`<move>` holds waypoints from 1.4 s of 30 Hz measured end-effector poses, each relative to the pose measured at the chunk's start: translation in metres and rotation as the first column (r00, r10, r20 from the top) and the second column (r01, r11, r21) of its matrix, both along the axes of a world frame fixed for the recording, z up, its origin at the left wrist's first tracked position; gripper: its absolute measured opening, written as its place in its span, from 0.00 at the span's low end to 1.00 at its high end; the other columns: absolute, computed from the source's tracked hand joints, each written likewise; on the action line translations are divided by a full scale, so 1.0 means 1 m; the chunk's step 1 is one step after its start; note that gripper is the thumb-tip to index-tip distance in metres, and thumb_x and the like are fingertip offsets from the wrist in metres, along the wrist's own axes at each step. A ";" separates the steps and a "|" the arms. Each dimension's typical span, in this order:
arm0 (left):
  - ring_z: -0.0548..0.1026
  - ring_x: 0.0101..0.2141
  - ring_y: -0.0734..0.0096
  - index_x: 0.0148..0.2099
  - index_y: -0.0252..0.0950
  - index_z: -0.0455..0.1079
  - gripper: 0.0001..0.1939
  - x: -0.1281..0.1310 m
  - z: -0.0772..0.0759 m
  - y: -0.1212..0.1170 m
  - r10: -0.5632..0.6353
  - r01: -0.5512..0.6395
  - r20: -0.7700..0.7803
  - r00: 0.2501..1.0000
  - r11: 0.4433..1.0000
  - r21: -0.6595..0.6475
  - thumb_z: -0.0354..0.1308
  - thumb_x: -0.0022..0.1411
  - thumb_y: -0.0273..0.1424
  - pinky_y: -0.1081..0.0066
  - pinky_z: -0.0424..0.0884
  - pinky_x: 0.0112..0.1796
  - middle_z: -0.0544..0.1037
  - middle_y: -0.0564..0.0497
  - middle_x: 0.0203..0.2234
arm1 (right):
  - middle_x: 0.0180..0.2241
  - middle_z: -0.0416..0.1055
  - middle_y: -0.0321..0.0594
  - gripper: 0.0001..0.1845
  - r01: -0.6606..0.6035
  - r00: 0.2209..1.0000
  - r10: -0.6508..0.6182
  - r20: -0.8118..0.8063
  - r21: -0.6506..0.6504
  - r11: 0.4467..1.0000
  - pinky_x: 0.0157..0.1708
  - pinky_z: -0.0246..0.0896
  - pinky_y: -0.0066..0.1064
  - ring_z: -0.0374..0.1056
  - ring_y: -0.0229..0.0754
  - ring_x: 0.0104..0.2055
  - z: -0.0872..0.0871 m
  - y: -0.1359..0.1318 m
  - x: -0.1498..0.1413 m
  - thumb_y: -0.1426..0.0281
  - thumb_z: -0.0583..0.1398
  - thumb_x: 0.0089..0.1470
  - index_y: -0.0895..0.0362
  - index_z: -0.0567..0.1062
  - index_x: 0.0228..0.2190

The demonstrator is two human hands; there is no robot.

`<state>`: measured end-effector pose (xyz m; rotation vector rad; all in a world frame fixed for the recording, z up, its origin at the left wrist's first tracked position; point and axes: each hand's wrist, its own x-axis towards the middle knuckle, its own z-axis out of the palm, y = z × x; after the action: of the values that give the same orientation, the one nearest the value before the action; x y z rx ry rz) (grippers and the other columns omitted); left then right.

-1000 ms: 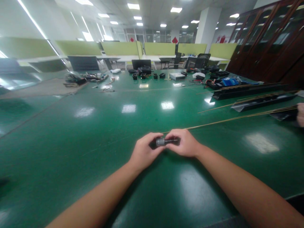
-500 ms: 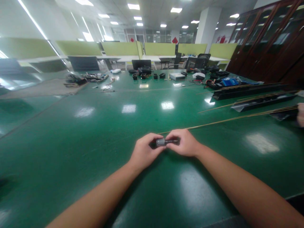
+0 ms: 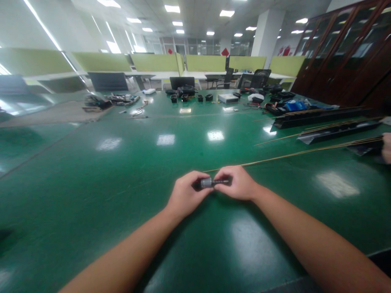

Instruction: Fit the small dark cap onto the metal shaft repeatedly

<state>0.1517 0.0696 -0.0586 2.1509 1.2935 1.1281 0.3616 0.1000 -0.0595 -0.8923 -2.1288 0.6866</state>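
Both my hands meet low over the green table (image 3: 122, 171), near its front edge. My left hand (image 3: 185, 196) is closed around the dark end of a small cylindrical part (image 3: 207, 182) with a grey metal band. My right hand (image 3: 237, 184) pinches the part's thin dark shaft from the other side. A long thin brass rod (image 3: 293, 154) lies on the table just behind my right hand and runs off to the right.
Black trays (image 3: 320, 116) with more brass rods lie at the right. Another person's hand (image 3: 386, 147) shows at the right edge. Small black parts, boxes and cables (image 3: 195, 97) sit along the far side. Green-partitioned desks and dark cabinets stand behind.
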 end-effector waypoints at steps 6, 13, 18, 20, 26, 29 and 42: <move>0.76 0.35 0.71 0.41 0.39 0.75 0.11 0.000 0.000 0.000 -0.001 0.001 0.001 1.000 1.000 -0.002 0.68 0.54 0.32 0.72 0.71 0.38 0.79 0.54 0.35 | 0.28 0.77 0.39 0.04 0.000 1.000 0.000 -0.001 -0.011 1.000 0.32 0.63 0.28 0.71 0.39 0.30 0.000 0.000 0.000 0.73 0.65 0.46 0.58 0.78 0.29; 0.76 0.35 0.70 0.41 0.39 0.74 0.11 -0.001 -0.002 0.001 0.001 -0.001 -0.001 1.000 1.000 0.005 0.68 0.54 0.32 0.72 0.71 0.37 0.79 0.54 0.35 | 0.27 0.77 0.38 0.04 0.010 1.000 -0.010 -0.005 -0.025 1.000 0.31 0.63 0.28 0.71 0.39 0.29 0.000 -0.001 0.000 0.71 0.66 0.46 0.58 0.78 0.28; 0.76 0.35 0.71 0.40 0.39 0.74 0.10 0.000 -0.001 0.000 0.002 -0.002 -0.005 1.000 1.000 0.025 0.68 0.54 0.32 0.73 0.71 0.37 0.79 0.54 0.35 | 0.27 0.76 0.38 0.04 0.009 1.000 -0.009 -0.006 -0.023 1.000 0.30 0.62 0.28 0.70 0.38 0.29 -0.002 0.001 0.000 0.71 0.66 0.46 0.58 0.78 0.28; 0.76 0.35 0.71 0.40 0.39 0.74 0.10 0.000 -0.001 0.000 0.001 -0.001 -0.009 1.000 1.000 0.029 0.68 0.54 0.32 0.73 0.71 0.37 0.79 0.54 0.34 | 0.27 0.76 0.38 0.04 0.009 1.000 -0.009 -0.004 -0.025 1.000 0.30 0.62 0.28 0.70 0.38 0.28 -0.002 0.001 0.000 0.71 0.66 0.46 0.58 0.78 0.28; 0.76 0.35 0.71 0.40 0.39 0.74 0.11 -0.001 -0.001 0.000 -0.005 0.006 -0.020 1.000 0.999 0.035 0.68 0.55 0.32 0.73 0.71 0.37 0.79 0.54 0.35 | 0.26 0.76 0.37 0.04 0.010 1.000 -0.010 -0.005 -0.032 0.999 0.29 0.62 0.27 0.70 0.38 0.28 0.000 0.000 0.000 0.71 0.66 0.46 0.58 0.78 0.27; 0.76 0.35 0.71 0.40 0.39 0.74 0.10 -0.001 -0.001 0.000 -0.011 0.012 -0.023 1.000 0.999 0.040 0.68 0.55 0.33 0.73 0.70 0.37 0.79 0.54 0.35 | 0.27 0.76 0.38 0.04 0.011 1.000 -0.011 0.003 -0.031 0.999 0.30 0.61 0.27 0.70 0.38 0.28 0.000 0.000 0.000 0.71 0.66 0.46 0.58 0.78 0.27; 0.76 0.35 0.71 0.40 0.39 0.74 0.11 -0.001 -0.001 0.000 0.003 -0.003 -0.006 1.000 0.999 0.048 0.68 0.54 0.31 0.73 0.71 0.38 0.79 0.54 0.35 | 0.27 0.77 0.38 0.04 0.025 0.999 -0.024 0.029 -0.017 1.000 0.31 0.61 0.28 0.70 0.39 0.28 0.002 0.001 0.002 0.70 0.66 0.47 0.58 0.78 0.27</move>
<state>0.1509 0.0700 -0.0592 2.1893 1.2848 1.1659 0.3633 0.1011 -0.0574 -0.9412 -2.1368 0.6846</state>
